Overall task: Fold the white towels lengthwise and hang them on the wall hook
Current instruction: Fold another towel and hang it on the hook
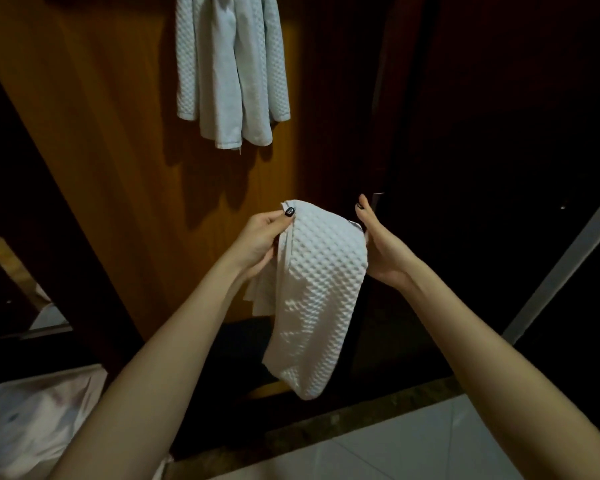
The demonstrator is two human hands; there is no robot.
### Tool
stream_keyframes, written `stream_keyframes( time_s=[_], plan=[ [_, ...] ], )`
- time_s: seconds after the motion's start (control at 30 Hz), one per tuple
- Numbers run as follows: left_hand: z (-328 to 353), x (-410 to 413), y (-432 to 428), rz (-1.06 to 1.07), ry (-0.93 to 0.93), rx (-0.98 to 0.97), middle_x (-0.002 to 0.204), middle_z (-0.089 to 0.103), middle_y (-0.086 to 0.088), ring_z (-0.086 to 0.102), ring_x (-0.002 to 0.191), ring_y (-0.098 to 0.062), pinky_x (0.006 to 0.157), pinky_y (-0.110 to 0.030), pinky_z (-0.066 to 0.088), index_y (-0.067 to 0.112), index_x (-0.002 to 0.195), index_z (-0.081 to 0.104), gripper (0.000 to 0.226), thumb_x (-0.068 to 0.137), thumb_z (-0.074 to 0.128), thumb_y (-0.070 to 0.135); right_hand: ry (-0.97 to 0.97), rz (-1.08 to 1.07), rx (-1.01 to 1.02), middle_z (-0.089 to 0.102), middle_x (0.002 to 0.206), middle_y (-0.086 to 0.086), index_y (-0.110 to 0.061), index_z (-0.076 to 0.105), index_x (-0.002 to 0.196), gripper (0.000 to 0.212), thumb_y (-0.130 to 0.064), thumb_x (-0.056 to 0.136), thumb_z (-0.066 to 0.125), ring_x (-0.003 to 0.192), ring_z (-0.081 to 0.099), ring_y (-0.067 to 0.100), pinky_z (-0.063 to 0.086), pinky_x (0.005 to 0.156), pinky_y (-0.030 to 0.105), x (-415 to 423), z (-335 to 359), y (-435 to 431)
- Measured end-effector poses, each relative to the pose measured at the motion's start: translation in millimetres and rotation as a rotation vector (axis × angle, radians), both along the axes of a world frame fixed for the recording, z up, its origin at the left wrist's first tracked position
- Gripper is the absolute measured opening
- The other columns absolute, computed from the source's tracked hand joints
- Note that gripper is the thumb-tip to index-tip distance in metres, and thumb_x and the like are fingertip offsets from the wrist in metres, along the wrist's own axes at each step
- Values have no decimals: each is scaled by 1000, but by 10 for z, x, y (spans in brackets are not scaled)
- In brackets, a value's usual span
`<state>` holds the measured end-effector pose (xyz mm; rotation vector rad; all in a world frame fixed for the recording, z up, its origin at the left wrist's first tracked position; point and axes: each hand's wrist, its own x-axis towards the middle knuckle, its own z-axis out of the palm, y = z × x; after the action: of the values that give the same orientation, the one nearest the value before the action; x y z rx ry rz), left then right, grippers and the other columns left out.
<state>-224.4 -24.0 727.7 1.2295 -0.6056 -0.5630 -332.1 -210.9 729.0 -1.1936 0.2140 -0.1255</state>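
A white waffle-textured towel (317,292) hangs folded lengthwise between my hands at chest height. My left hand (262,239) pinches its upper left corner, thumb on top. My right hand (381,247) holds the upper right edge, fingers behind the cloth and thumb pointing up. The towel's lower end droops toward the floor. Higher up, other white towels (231,67) hang against the wooden panel (101,133); the hook they hang from is out of view above the frame.
A dark wooden door or wardrobe (482,133) stands to the right. White bedding or cloth (32,424) lies at the lower left. Pale floor tiles (413,445) and a stone threshold (343,420) run below.
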Motion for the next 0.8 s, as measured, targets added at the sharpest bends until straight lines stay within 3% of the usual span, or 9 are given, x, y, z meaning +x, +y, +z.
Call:
stream_keyframes(
  time_s=[0.07,0.17,0.2,0.27,0.37,0.47,0.57,0.73,0.8],
  plan=[
    [1,53,49,1,-2,12,115,70,-11,63,114,-22,101,-35,47,2,109,67,24,98,50,15,-24,-26,115,45,134,-7,-58,9,146,86,-42,85,66,91,70,14,59,76,44,69,-95,15],
    [46,103,126,6,-33,27,115,70,-10,64,111,-22,94,-34,52,5,113,66,25,99,51,19,-88,-25,-10,61,81,1,-55,0,148,96,-15,89,65,62,65,14,55,57,32,147,-90,91],
    [67,103,166,0,-62,39,113,71,-9,66,107,-21,87,-31,55,8,113,66,26,97,54,24,-105,-17,-86,63,86,3,-56,-1,148,98,-11,89,64,65,68,19,55,57,33,168,-50,127],
    [89,89,250,-8,-130,60,110,72,-3,68,103,-18,76,-25,55,17,113,66,31,88,63,35,-133,-12,-218,56,123,6,-57,4,147,99,-8,87,66,92,72,28,59,68,40,190,43,212],
    [15,121,303,51,-163,-13,115,70,0,67,106,-18,77,-26,55,20,121,61,33,89,66,21,-206,-79,-383,37,148,-5,-45,23,150,90,-3,84,69,115,62,22,57,80,33,190,137,314],
    [3,196,302,143,-102,-58,114,69,1,67,106,-18,75,-30,57,23,146,33,67,89,65,8,-264,-67,-355,48,140,-2,-43,31,148,84,0,85,65,105,62,25,54,74,33,162,140,343],
    [66,284,266,125,-46,-80,104,74,1,70,99,-23,68,-33,58,29,153,8,93,86,67,6,-208,51,-165,57,131,3,-52,27,145,83,-4,88,63,95,68,30,55,71,37,131,175,384],
    [207,377,126,179,-267,120,125,63,-2,70,98,-15,69,-29,58,30,152,16,79,90,65,21,-274,-35,-165,51,141,10,-49,41,139,68,-4,91,61,102,68,30,57,81,40,174,208,482],
    [217,471,101,233,-360,228,123,62,-5,70,91,-10,65,-20,55,26,151,20,72,93,62,26,-271,-44,-201,58,132,7,-50,43,137,70,-3,89,63,82,69,26,53,76,43,213,204,521]
  ],
)
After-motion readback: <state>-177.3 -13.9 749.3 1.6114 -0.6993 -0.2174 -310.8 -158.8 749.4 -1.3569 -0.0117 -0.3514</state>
